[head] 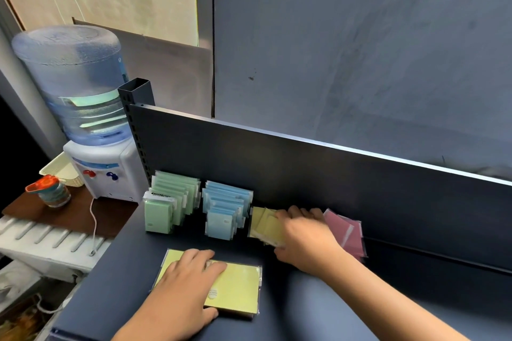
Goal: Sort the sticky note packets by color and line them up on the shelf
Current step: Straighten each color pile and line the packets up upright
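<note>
Right hand (pixel 304 235) grips upright yellow packets (pixel 267 225); left hand (pixel 182 285) presses a flat one (pixel 238 288).

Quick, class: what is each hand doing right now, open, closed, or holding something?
Left hand: open, fingers flat on the yellow packets lying on the shelf.
Right hand: grips the leaning yellow row at the back.

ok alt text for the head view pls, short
A person's right hand steadies standing yellow packets on a dark shelf, while the left hand rests on a flat yellow stack. Green packets and blue packets stand left; pink packets lie right.
</note>
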A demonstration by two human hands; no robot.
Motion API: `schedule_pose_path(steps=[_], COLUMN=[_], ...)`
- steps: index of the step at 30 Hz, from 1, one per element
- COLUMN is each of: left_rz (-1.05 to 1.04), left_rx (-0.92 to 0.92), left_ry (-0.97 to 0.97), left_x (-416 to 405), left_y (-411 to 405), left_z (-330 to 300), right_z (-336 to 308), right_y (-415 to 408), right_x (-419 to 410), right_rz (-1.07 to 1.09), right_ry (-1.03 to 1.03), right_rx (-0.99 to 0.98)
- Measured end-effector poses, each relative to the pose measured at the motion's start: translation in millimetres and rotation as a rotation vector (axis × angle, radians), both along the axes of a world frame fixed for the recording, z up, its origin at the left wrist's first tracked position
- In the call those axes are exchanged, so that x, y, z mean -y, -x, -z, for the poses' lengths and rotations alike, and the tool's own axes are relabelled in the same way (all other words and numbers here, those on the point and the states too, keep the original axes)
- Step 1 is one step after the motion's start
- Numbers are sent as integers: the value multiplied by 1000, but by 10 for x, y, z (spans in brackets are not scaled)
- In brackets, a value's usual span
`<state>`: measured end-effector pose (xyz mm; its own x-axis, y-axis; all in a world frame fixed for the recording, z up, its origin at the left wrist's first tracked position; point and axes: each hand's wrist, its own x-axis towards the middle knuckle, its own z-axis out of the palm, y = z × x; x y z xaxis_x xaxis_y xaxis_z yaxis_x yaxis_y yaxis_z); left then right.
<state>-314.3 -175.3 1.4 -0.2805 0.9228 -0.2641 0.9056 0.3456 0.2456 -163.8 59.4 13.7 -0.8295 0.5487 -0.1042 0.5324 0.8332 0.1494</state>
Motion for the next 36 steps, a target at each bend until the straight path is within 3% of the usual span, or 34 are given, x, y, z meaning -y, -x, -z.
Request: schedule_pose_path(steps=[7,11,13,16,17,19,22,27,33,36], left_rz=[-7,-114,-189,-235,-239,-255,-358,-475,-479,-475], left_rx=[38,239,421,665,703,662,477,145,-88,-143], left_ry=[-94,-295,-410,-431,-417,-341,-213,-126,-91,-67], left_x=[-69,-138,-175,-201,-192,-151,-120,-187,-184,-183], left_y=[-77,-140,-178,-158,-131,-55,42,-76,-128,-142], left_z=[-85,-139,-193,-264,-288,-278,-168,-53,-135,-117], right_z=[47,-151,-389,-613,-621,-577,-435,-33,137,63], right_y=[-61,-134,-185,-262,-284,-322,-415,-591,-650,-627], right_x=[2,84,258,509,559,562,490,589,657,688], right_rz=[-57,-128,-161,-115,-93,-83,-114,-156,56,225], right_ry=[-53,-37,171,731,824,722,363,91,134,278], right_rx=[-120,-318,-400,-309,-271,-197,-108,44,64,75])
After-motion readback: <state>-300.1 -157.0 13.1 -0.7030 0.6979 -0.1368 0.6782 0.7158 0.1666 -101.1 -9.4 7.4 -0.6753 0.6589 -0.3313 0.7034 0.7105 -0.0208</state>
